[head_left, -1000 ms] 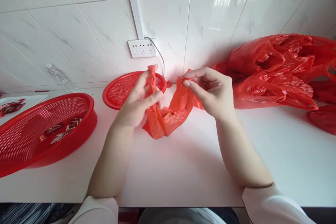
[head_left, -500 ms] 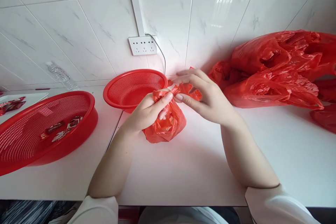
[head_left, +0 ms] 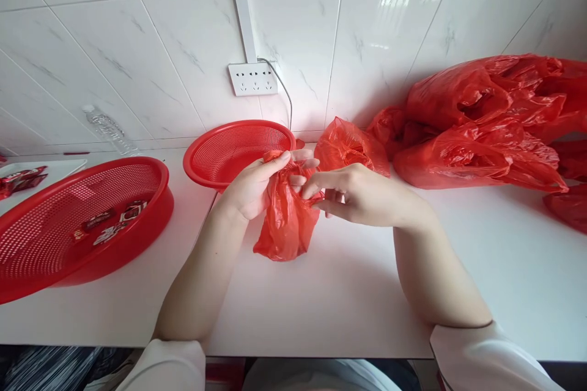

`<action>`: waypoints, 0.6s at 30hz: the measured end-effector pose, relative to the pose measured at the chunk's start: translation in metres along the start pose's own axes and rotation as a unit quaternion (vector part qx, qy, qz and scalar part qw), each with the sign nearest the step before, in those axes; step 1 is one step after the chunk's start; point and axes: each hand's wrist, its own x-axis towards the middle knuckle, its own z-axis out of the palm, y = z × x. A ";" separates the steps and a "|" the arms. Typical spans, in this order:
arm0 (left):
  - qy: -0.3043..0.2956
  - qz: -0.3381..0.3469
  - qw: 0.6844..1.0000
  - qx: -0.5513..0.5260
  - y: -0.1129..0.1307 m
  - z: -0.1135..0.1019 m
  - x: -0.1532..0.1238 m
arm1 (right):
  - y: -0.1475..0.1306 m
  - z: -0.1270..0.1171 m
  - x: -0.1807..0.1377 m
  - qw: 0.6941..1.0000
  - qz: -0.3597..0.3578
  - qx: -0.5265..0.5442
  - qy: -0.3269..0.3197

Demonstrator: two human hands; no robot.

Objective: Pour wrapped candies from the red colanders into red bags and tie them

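Note:
A small red plastic bag (head_left: 285,226) hangs just above the white counter (head_left: 321,293), gathered at its top. My left hand (head_left: 257,186) is closed round the bag's neck from the left. My right hand (head_left: 353,192) pinches the same gathered top from the right, fingers pressed together on the plastic. What is inside the bag is hidden.
A small red mesh basket (head_left: 233,149) stands behind my hands. A large red mesh basket (head_left: 68,238) with several small red packets sits at the left. A heap of red plastic bags (head_left: 477,128) fills the back right. A clear bottle (head_left: 107,131) and a wall socket (head_left: 253,78) are at the wall.
The bag's two handles, held apart a second ago, have been drawn together. Both hands now meet at the gathered top, and the bag hangs narrower and more upright.

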 end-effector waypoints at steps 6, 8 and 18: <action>-0.074 0.112 0.956 0.259 0.008 0.010 -0.019 | 0.008 0.003 0.007 0.972 0.032 0.165 0.162; -0.041 0.205 0.883 0.421 0.009 0.016 -0.027 | 0.014 0.006 0.012 0.952 0.033 0.213 0.215; 0.016 0.402 0.728 0.554 -0.007 0.011 -0.009 | 0.034 0.019 0.022 0.968 0.038 0.145 0.199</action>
